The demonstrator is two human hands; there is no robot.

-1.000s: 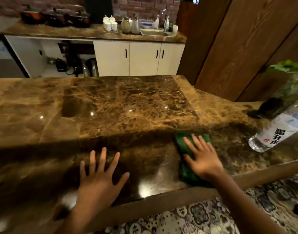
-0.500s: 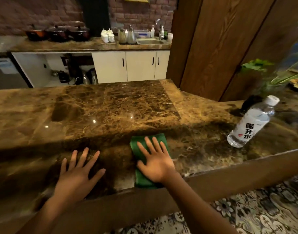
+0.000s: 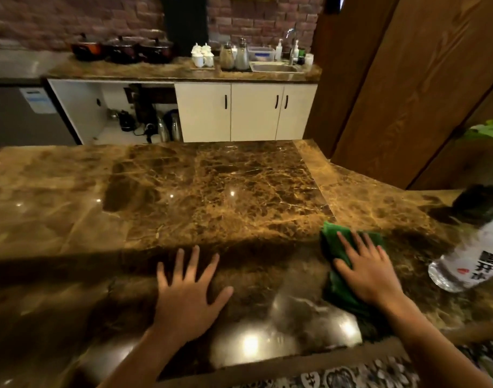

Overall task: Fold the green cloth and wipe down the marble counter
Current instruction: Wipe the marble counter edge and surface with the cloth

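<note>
The folded green cloth [image 3: 334, 245] lies on the brown marble counter [image 3: 211, 197], near its front edge and right of centre. My right hand [image 3: 365, 270] presses flat on the cloth with straight, spread fingers and covers most of it. My left hand [image 3: 188, 292] rests flat on the bare marble to the left, fingers spread, holding nothing. A damp, shiny streak shows on the counter between the two hands.
A clear water bottle [image 3: 469, 259] with a white label stands on the counter close to the right of the cloth. A dark plant pot [image 3: 477, 203] sits behind it. Wooden panels rise at the right. A back counter with pots, cups and a sink [image 3: 276, 68] lies beyond.
My right hand has slid the cloth to the right along the front of the counter, toward the bottle. My left hand stays flat on the marble.
</note>
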